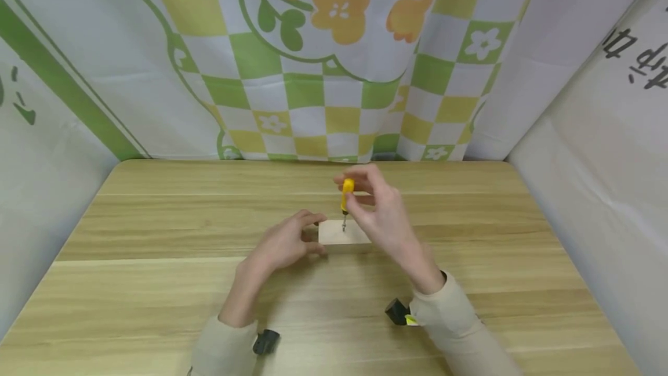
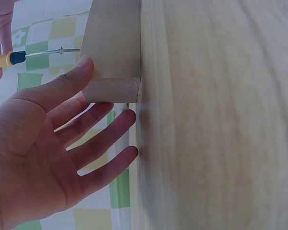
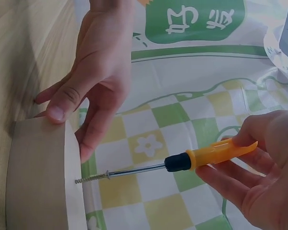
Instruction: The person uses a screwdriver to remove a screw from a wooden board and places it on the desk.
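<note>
Wooden block [image 1: 336,238] sits on the counter [image 1: 156,300], cloth [image 1: 305,90] behind; left hand [image 1: 286,242] at its left end, screw [image 3: 92,178] on top, screwdriver [image 1: 347,191] above, right hand [image 1: 385,213] rightward.

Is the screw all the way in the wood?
No, the screw stands mostly out: its threads show between the wooden block and the screwdriver.

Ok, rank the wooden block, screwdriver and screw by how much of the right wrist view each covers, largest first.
1. Wooden block, cut off by the bottom edge
2. Screwdriver, partly covered
3. Screw
</note>
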`<state>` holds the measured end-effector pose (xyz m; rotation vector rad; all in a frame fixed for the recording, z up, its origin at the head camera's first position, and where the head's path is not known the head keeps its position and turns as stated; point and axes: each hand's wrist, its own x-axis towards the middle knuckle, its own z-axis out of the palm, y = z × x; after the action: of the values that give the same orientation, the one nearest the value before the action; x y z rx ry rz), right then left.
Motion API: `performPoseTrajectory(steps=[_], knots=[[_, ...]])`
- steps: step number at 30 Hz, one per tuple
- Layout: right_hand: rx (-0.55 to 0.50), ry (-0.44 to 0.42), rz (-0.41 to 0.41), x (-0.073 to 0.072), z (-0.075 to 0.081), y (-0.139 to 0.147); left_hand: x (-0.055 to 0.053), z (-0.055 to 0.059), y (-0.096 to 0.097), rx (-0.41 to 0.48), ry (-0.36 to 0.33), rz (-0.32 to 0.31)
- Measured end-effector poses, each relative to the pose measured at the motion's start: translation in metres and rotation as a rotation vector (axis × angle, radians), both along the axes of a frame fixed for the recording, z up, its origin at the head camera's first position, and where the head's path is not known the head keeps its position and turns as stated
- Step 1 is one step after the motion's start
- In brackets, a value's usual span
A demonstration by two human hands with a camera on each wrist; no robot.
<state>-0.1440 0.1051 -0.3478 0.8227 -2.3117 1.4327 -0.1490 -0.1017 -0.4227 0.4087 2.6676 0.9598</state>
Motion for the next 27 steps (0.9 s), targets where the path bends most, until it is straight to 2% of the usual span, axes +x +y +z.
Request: performPoseTrajectory(steps=[6,11,21,27], knots=[[0.000,0.070,-0.060,0.0000,0.0010,-0.0001,0.0006,0.0016,0.0010,-0.011,-0.013,0.018],[0.000,0.114,-0.084,-0.0003,0.0030,0.0000,0.0007,0.0015,0.0011,-0.018,0.008,0.009],[-0.018,0.074,-0.015,0.0000,0.0046,0.0019,0.0009,0.0010,0.0015,-0.017,-0.001,0.018],[0.019,0.091,-0.056,0.0006,0.0035,0.0009,0.0024,0.0012,0.0017,-0.020,0.001,0.018]])
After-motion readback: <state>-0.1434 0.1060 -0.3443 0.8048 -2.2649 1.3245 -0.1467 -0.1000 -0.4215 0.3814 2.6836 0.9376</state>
